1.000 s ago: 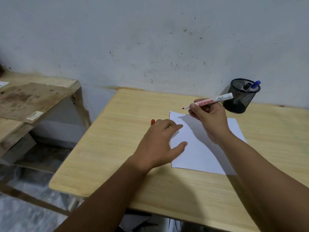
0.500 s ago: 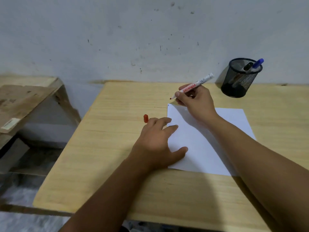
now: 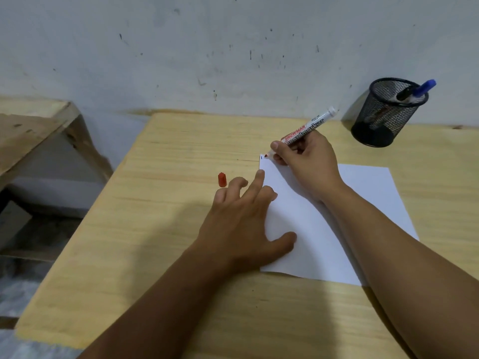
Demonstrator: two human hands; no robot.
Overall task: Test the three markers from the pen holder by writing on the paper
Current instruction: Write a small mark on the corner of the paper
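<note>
A white sheet of paper [image 3: 363,203] lies on the light wooden table [image 3: 168,242]. My right hand [image 3: 303,161] grips an uncapped red board marker [image 3: 308,129], whose tip touches the paper's far left corner. My left hand [image 3: 243,221] lies flat with spread fingers on the paper's left edge. The marker's red cap [image 3: 222,179] stands on the table just beyond my left fingers. At the back right, a black mesh pen holder [image 3: 386,112] holds a blue-capped marker [image 3: 423,88] and a black-capped one [image 3: 405,94].
A stained white wall rises right behind the table. To the left stands a lower, worn wooden bench [image 3: 33,136], with a gap and floor between it and the table.
My right hand lowered the marker from the air until its tip met the paper's corner. My left hand slid onto the paper's edge, uncovering the red cap. The camera tilted downward.
</note>
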